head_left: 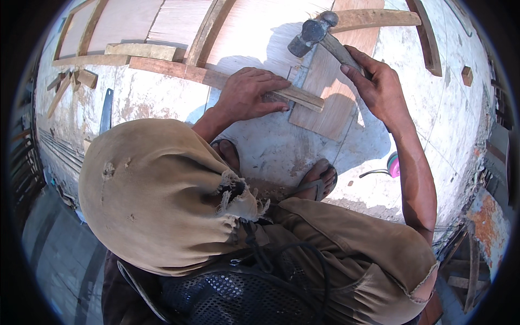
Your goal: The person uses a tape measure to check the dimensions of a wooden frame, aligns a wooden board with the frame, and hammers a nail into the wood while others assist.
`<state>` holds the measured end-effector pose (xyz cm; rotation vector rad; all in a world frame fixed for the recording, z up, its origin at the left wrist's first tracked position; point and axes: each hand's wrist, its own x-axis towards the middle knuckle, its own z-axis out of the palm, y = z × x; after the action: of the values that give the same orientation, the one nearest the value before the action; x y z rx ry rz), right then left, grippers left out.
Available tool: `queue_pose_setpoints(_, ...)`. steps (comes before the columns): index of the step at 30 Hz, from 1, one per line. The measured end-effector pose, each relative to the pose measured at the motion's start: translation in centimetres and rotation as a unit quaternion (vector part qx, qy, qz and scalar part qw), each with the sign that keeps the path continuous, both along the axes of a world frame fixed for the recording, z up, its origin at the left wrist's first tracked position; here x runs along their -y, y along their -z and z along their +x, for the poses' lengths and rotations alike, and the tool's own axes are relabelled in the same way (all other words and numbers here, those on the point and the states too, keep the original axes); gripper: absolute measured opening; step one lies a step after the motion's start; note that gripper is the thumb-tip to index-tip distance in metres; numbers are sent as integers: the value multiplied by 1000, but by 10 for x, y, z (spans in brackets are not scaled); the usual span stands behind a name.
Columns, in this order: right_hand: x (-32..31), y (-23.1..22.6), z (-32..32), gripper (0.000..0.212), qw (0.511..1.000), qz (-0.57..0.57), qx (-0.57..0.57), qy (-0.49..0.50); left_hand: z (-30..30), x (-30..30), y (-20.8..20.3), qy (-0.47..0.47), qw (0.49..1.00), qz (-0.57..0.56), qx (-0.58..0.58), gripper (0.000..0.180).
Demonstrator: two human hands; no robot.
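Note:
My right hand [376, 84] grips a ball-peen hammer [337, 50] by its wooden handle. The dark metal head hangs raised above a flat plywood piece [325, 103]. To the left, my left hand [252, 95] lies over the end of a wooden strip [303, 97], fingers curled round it and thumb along its near side. This strip lines up with the long rail of a wooden frame [157, 66] backed by pale panels. Whether a nail sits under my left fingers is hidden.
A short wood block [146, 51] rests by the frame. Wood offcuts [70, 84] and a blue saw-like blade [106, 111] lie left. A curved wooden piece [374, 19] lies beyond the hammer. A pink round object [394, 165] is on the floor near my right forearm, and a small block [467, 76] far right.

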<state>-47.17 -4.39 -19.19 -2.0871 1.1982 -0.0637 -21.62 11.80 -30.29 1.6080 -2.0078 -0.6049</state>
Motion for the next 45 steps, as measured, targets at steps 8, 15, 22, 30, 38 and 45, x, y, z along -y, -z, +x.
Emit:
queue_pose_setpoints(8,12,-1,2,50,996,-16,-22,-82,1,0,1,18,999,-13,26,55)
queue_pose_setpoints(15,15,-3,7,50,999,18,31,25,2,1,0,20,999,-33,7,52)
queue_pose_setpoints(22,20,-8,4,50,998,21,-27,-60,11,-2,-1,39,999,-16,-18,60)
queue_pose_setpoints(30,14,0,3,50,997,68,-44,-7,28,-16,5,50,996,-29,61,75)
queue_pose_setpoints(38,18,-16,10,51,996,57,-57,33,29,-19,12,56,993,-59,89,71)
queue_pose_setpoints(45,17,-11,6,52,996,45,-44,-67,29,-20,15,52,994,-60,81,70)
